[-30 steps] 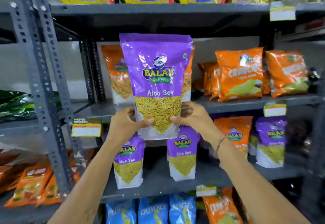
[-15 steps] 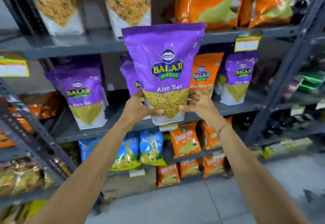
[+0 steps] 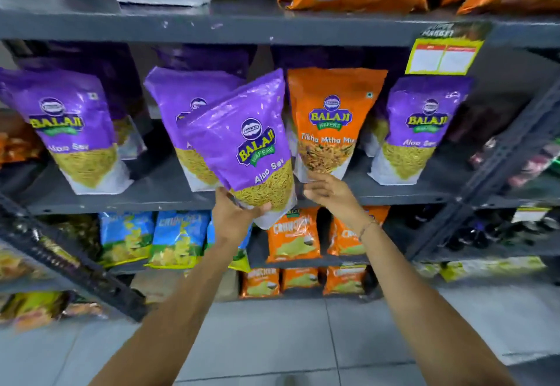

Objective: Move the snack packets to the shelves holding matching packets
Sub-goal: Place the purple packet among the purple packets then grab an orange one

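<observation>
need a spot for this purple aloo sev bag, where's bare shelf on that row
Bare shelf shows between the far-left Aloo Sev packet and the middle one. A narrower strip lies between the orange Tikha Mitha Mix packet and the right Aloo Sev packet. The centre is crowded.

Two bare forearms enter from the lower edge of the frame, one on each side. No sleeves are visible along either forearm up to the frame edge. The left hand (image 3: 235, 219) carries no rings, watch or band on its visible surfaces. The right hand (image 3: 330, 193) likewise shows no rings. A thin bracelet (image 3: 367, 228), a slender strand with a pale metallic sheen, encircles the right wrist. No gloves are worn.
</observation>
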A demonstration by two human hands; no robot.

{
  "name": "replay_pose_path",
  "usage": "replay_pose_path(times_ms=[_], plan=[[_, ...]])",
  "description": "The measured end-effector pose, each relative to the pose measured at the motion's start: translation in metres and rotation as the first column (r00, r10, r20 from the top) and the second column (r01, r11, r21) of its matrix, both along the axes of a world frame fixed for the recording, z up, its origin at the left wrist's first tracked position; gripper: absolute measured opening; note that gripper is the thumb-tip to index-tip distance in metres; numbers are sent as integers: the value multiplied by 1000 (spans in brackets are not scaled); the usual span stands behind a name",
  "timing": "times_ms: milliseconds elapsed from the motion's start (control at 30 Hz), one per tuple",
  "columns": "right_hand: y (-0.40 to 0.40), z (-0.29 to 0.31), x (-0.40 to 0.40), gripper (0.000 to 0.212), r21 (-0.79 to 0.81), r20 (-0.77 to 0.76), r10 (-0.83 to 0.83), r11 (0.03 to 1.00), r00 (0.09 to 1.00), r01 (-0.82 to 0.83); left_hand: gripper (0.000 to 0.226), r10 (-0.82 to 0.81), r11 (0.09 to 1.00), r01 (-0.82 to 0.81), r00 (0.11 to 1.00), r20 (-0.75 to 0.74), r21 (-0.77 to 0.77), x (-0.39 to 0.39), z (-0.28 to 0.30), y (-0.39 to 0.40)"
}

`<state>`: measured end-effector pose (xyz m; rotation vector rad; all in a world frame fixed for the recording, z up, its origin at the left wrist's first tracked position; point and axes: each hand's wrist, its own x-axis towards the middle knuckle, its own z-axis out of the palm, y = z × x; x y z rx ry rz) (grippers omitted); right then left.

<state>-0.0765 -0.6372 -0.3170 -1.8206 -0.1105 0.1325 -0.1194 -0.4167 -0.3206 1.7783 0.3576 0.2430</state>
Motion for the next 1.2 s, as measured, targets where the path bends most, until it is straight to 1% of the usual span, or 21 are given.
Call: replay_pose_path(times_ms=[67, 133, 267, 367, 433, 467, 533, 567, 600, 633, 667, 733, 800, 867, 900, 933, 967, 1000, 1033, 1100, 1200], plan=[[-15, -5, 9, 18, -5, 29, -124, 992, 992, 124, 71, 89, 995, -89, 996, -19, 43, 5, 1, -11], [-29, -10, 22, 7, 7, 51, -229, 974, 972, 229, 65, 128, 989, -127, 992, -11, 74, 14, 3, -22], [-43, -16, 40, 8, 7, -42, -275, 961, 961, 275, 70, 194, 972, -195, 981, 20, 129, 35, 3, -44], [-48, -26, 47, 9, -8, -69, -331, 944, 941, 331, 72, 256, 961, -256, 967, 14, 103, 50, -6, -56], [-51, -32, 53, 19, -35, 2, -418, 908, 908, 418, 74, 302, 950, -301, 953, 10, 79, 59, -9, -63], [-52, -34, 56, 26, -54, 49, -434, 898, 900, 436, 76, 318, 945, -318, 948, 10, 75, 62, -8, -64], [-55, -35, 66, 27, -103, 84, -422, 898, 903, 429, 79, 333, 940, -333, 943, 18, 80, 72, -7, -69], [-57, -33, 71, 51, -122, 51, -398, 908, 916, 401, 81, 330, 940, -331, 944, 27, 84, 75, -7, -70], [-60, -35, 77, 73, -93, 13, -369, 925, 930, 368, 82, 326, 941, -327, 945, 35, 87, 78, -7, -71], [-62, -35, 81, 88, -56, -16, -343, 938, 939, 342, 84, 320, 943, -321, 947, 31, 92, 81, -8, -72], [-64, -37, 87, 95, -18, -22, -309, 951, 951, 309, 84, 311, 945, -311, 950, 20, 101, 84, -9, -73], [-66, -39, 93, 99, 25, -12, -246, 969, 969, 246, 87, 281, 957, -282, 959, 25, 73, 89, -14, -73], [-66, -37, 100, 100, 37, -8, -216, 976, 976, 216, 89, 294, 953, -300, 950, 100, 50, 89, -20, -77], [-65, -39, 105, 101, 61, -12, -203, 977, 979, 203, 74, 339, 914, -375, 915, 217, 155, 76, -28, -89], [-64, -39, 106, 100, 68, -7, -199, 978, 980, 199, 62, 308, 905, -373, 907, 287, 206, 67, -30, -97], [-64, -41, 108, 97, 77, 6, -196, 978, 981, 194, 51, 229, 918, -318, 913, 338, 237, 58, -31, -106], [-63, -42, 108, 93, 77, 8, -197, 978, 980, 196, 44, 120, 946, -215, 927, 355, 241, 52, -30, -113], [-62, -45, 110, 89, 84, 9, -200, 977, 980, 198, 40, 1, 969, -82, 945, 328, 234, 51, -29, -118], [-60, -45, 109, 84, 85, 14, -211, 974, 977, 209, 43, -117, 975, 57, 954, 277, 216, 56, -26, -122], [-57, -46, 106, 77, 105, 31, -238, 967, 971, 233, 57, -297, 945, 265, 942, 159, 193, 75, -19, -123], [-54, -48, 99, 72, 138, 62, -280, 953, 958, 270, 81, -481, 870, 467, 874, 65, 158, 104, -6, -124]])
